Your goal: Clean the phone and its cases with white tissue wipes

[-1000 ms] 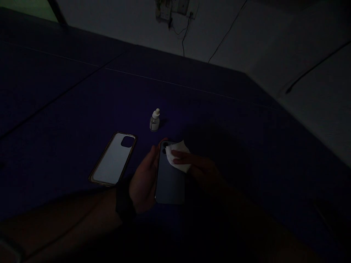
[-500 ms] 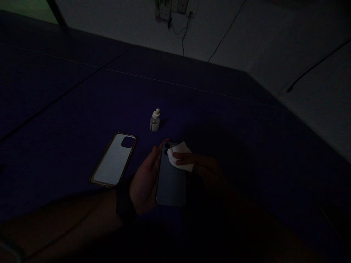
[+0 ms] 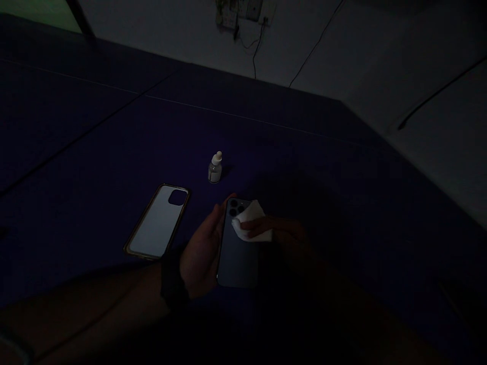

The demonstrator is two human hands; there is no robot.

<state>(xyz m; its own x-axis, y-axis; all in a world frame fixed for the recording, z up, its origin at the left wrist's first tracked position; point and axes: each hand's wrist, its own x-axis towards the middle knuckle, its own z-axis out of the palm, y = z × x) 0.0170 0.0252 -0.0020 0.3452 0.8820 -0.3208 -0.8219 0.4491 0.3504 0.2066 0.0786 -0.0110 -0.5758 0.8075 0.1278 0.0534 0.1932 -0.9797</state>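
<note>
Left hand (image 3: pixel 201 256) grips phone (image 3: pixel 238 263); right fingers (image 3: pixel 256 224) hold white cloth (image 3: pixel 254 210), phone's back beneath them. Hard sideways pressure could slide phone from left hand.

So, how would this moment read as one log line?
left hand: holds phone | right hand: holds cloth against phone's back | case: lies left of phone | bottle: upright, beyond phone
</note>
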